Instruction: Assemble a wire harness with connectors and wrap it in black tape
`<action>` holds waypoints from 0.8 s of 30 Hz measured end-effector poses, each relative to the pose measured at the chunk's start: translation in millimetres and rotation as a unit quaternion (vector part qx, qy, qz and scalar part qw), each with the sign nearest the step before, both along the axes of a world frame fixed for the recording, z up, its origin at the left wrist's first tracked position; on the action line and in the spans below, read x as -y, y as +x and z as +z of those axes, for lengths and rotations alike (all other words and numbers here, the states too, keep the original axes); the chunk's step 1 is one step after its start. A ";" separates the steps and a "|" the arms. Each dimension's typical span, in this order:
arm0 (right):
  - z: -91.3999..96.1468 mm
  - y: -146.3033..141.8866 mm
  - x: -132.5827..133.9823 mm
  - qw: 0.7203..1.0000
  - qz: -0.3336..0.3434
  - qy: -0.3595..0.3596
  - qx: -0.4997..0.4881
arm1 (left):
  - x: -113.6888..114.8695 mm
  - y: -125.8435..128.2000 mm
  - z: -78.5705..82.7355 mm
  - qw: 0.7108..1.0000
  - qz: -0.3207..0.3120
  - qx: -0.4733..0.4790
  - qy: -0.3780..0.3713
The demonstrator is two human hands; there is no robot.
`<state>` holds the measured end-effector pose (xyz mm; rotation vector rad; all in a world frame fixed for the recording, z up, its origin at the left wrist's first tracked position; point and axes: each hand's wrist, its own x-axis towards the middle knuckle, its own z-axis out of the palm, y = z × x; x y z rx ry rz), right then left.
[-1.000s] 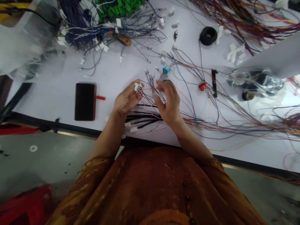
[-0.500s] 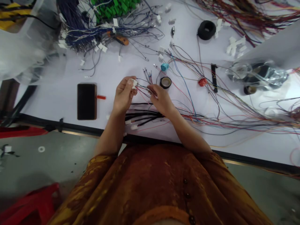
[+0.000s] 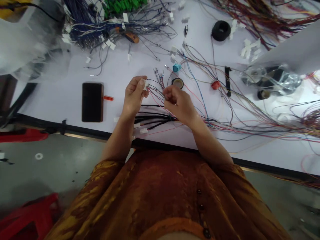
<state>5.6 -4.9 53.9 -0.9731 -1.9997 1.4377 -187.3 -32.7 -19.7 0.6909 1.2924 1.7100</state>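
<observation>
1. White connector (image 3: 145, 84) is pinched in the left hand (image 3: 133, 96), above the worktop's near middle. The right hand (image 3: 178, 103) is closed on thin wires (image 3: 156, 94) running from it.
2. Loose wire litters the white worktop (image 3: 62, 96). A phone (image 3: 92, 102) lies left, and a tape roll (image 3: 177, 82) sits just beyond the hands.
3. Open surface shows around the phone. The worktop's black near edge borders grey floor (image 3: 62, 166).

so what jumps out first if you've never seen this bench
The left hand pinches a small white connector at mid-table, and the right hand pinches thin wires just beside it. Coloured wires sprawl over the white table, thickest at right; a dark phone lies flat at left.
</observation>
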 end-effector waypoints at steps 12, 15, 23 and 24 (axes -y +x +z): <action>17.0 56.1 -69.2 0.924 -0.176 0.273 0.203 | -0.1 -7.0 -4.9 0.997 -0.057 0.024 0.037; -6.2 -0.5 -37.1 0.948 -0.063 0.277 0.146 | 2.8 -2.8 0.5 0.998 -0.054 0.018 0.033; -46.7 -47.1 -1.1 0.973 0.068 0.139 0.173 | 10.9 -9.3 8.8 0.990 0.065 -0.120 0.018; -49.7 -39.5 -3.0 0.975 0.070 0.143 0.157 | 10.4 -11.5 8.3 0.994 0.062 -0.090 0.008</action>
